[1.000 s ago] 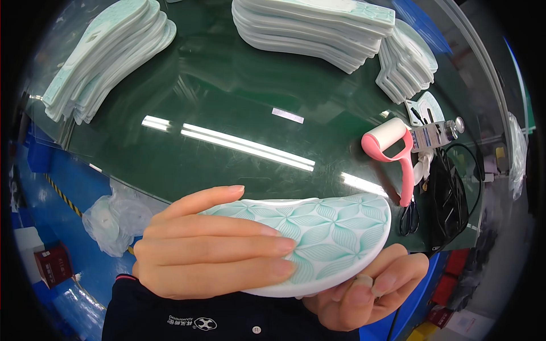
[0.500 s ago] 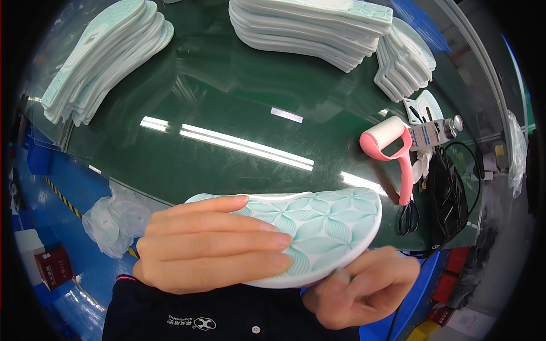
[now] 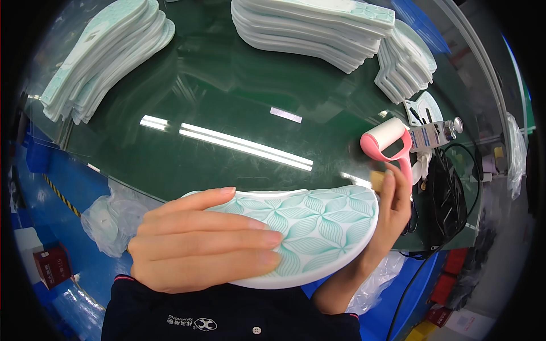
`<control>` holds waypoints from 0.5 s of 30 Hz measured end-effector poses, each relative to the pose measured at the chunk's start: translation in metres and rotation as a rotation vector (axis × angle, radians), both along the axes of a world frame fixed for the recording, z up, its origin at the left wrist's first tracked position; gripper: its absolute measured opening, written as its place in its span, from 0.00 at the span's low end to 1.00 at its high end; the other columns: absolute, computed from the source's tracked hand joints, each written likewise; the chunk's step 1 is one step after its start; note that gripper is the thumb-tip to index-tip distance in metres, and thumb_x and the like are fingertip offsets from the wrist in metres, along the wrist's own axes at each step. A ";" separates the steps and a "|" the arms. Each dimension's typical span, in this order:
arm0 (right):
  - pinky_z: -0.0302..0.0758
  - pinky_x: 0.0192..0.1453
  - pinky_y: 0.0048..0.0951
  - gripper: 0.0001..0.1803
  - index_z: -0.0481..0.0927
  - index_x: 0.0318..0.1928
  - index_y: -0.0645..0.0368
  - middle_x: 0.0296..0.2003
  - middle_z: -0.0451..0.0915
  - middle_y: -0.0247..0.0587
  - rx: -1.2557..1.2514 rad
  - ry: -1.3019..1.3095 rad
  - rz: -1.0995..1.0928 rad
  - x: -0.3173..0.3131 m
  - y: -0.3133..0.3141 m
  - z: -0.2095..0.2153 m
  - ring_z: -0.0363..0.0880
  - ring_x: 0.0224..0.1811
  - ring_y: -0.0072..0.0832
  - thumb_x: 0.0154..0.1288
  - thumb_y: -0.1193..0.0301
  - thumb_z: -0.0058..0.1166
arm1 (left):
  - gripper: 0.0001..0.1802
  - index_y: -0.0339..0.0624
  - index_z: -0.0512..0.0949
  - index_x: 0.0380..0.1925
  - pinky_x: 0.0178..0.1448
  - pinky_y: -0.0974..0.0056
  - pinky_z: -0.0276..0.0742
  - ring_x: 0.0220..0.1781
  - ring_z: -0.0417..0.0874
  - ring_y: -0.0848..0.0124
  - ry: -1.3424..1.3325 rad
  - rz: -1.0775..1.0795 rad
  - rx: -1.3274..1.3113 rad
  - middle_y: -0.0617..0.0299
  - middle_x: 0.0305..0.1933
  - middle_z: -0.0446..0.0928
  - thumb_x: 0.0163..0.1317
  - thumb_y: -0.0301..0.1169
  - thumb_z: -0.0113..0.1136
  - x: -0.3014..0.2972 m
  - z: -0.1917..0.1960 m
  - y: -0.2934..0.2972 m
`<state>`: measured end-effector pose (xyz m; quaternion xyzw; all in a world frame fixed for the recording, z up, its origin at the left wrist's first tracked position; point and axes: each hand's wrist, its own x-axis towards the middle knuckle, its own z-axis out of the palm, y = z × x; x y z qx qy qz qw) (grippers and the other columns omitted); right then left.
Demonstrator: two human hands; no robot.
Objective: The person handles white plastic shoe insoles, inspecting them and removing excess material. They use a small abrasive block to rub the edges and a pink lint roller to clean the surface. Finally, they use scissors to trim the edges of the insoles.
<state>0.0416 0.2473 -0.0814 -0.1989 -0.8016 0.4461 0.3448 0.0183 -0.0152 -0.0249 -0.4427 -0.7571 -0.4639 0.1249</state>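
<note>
Green and shiny, the table [image 3: 227, 108] fills most of what I see, with long streaks of light on it. Close to me, my left hand [image 3: 199, 241] has a firm grip on a shoe insole [image 3: 318, 227], white with a pale green leaf pattern. The fingers lie flat over its left half, so that part is hidden. My right hand [image 3: 389, 221] is behind the insole's right end. I can only see some fingertips by the edge and the wrist below, so I cannot tell if it is holding on or just touching.

Far on the left is a stack of insoles [image 3: 105, 54]. Far in the middle is a second stack [image 3: 310, 25], cut off at the top. A third small stack [image 3: 406, 65] leans just right of it.

On the right, near the table edge, lies a pink lint roller [image 3: 389, 148]. My right fingertips are just beside it. A black bag [image 3: 446, 199] and a cable sit further right, too dark to make out well. Crumpled clear plastic [image 3: 111, 219] hangs below the near left edge. A small red box [image 3: 51, 264] sits low on the left, blurry.
</note>
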 end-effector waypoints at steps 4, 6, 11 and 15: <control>0.69 0.52 0.35 0.18 0.75 0.49 0.58 0.53 0.68 0.44 0.582 -0.189 -0.184 -0.001 0.009 0.004 0.62 0.57 0.36 0.55 0.75 0.55 | 0.07 0.40 0.75 0.27 0.58 0.51 0.67 0.38 0.82 0.66 0.016 0.038 -0.007 0.56 0.32 0.81 0.47 0.23 0.64 0.000 0.000 -0.001; 0.70 0.51 0.37 0.20 0.74 0.51 0.56 0.56 0.65 0.44 0.927 -0.266 -0.292 -0.001 0.035 0.001 0.57 0.61 0.37 0.55 0.76 0.55 | 0.06 0.40 0.75 0.25 0.59 0.50 0.65 0.38 0.82 0.66 0.052 0.057 -0.038 0.56 0.33 0.81 0.48 0.24 0.63 0.000 0.003 -0.003; 0.69 0.48 0.30 0.15 0.72 0.49 0.63 0.38 0.77 0.46 0.436 -0.252 -0.084 -0.017 0.070 -0.023 0.75 0.41 0.35 0.60 0.74 0.49 | 0.06 0.42 0.71 0.20 0.61 0.50 0.62 0.37 0.82 0.65 0.034 0.082 0.003 0.55 0.34 0.81 0.52 0.26 0.57 0.006 0.008 -0.006; 0.69 0.46 0.29 0.13 0.72 0.47 0.64 0.38 0.75 0.46 0.551 -0.142 -0.123 -0.011 0.071 -0.019 0.74 0.40 0.32 0.62 0.75 0.48 | 0.05 0.40 0.69 0.22 0.59 0.49 0.65 0.37 0.82 0.65 0.160 0.091 -0.102 0.55 0.33 0.81 0.54 0.25 0.53 0.005 0.016 -0.006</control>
